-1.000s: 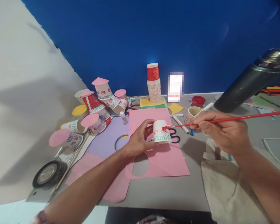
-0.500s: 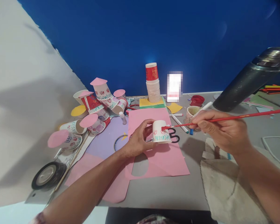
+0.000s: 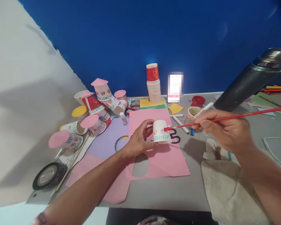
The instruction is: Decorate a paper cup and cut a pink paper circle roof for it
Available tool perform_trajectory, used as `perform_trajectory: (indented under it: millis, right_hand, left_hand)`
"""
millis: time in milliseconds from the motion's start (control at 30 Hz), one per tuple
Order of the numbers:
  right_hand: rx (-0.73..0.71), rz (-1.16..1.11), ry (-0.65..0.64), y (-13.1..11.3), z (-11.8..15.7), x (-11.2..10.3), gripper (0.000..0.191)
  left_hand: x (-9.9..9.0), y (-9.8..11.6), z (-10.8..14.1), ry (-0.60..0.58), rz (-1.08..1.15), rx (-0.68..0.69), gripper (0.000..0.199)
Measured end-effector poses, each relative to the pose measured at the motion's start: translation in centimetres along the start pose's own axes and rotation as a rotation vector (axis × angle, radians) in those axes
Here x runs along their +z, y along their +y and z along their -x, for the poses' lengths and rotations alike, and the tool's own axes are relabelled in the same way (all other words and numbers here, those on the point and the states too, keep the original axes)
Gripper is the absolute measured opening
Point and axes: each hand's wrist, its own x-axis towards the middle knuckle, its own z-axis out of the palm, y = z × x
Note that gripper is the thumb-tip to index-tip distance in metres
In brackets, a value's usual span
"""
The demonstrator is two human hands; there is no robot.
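Note:
My left hand [image 3: 140,139] grips a white paper cup [image 3: 161,129] by its left side, mouth downward, above the pink paper [image 3: 164,162]. Green zigzag strokes run round the cup's lower part, with red flower-like marks above them. Between the fingers of my right hand [image 3: 227,129] is a thin red paintbrush [image 3: 245,115]. Its red-coated tip touches the cup's right side. Black scissor handles [image 3: 175,136] show behind the cup; their blades are hidden.
Decorated cups with pink paper cones [image 3: 99,82] crowd the left. A stack of paper cups [image 3: 154,90] stands at the back. A small patterned cup [image 3: 190,117], a dark flask [image 3: 250,79] and a cloth [image 3: 222,181] lie rightward. Black tape [image 3: 46,175] sits front left.
The brush tip has shifted slightly right on the cup, and my right hand has moved a little with it. My left hand and the cup are almost still.

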Motion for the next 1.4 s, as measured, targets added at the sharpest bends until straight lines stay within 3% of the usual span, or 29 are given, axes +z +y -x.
perform_trajectory:
  millis: [200, 333, 533, 733, 900, 1100, 1267, 1400]
  right_hand:
    - [-0.012, -0.022, 0.033, -0.16, 0.07, -0.13, 0.011]
    - [-0.004, 0.019, -0.018, -0.12, 0.02, -0.09, 0.014]
    - [0.021, -0.056, 0.083, -0.5, 0.08, 0.1, 0.008]
    - [-0.035, 0.035, -0.021, -0.48, 0.32, 0.32, 0.015]
    - [-0.03, -0.034, 0.011, -0.43, 0.34, 0.23, 0.012]
    - [-0.063, 0.005, -0.072, -0.14, 0.17, 0.04, 0.012]
    - [0.008, -0.084, 0.115, -0.13, -0.05, -0.16, 0.008]
    - [0.017, -0.088, 0.21, -0.48, -0.21, 0.11, 0.02]
  left_hand:
    - [0.1, 0.13, 0.06, 0.017, -0.007, -0.016, 0.074]
    - [0.04, 0.07, 0.06, 0.022, -0.007, -0.025, 0.074]
    - [-0.05, -0.15, 0.03, 0.023, -0.009, -0.014, 0.075]
    - [0.18, -0.11, 0.07, 0.026, -0.038, -0.007, 0.074]
    - [0.17, -0.03, 0.06, 0.026, -0.066, -0.017, 0.074]
    - [0.22, 0.11, 0.07, 0.03, -0.056, -0.011, 0.073]
    - [0.17, 0.18, 0.01, 0.047, -0.022, -0.006, 0.075]
    - [0.3, 0.39, -0.09, 0.031, 0.022, 0.021, 0.074]
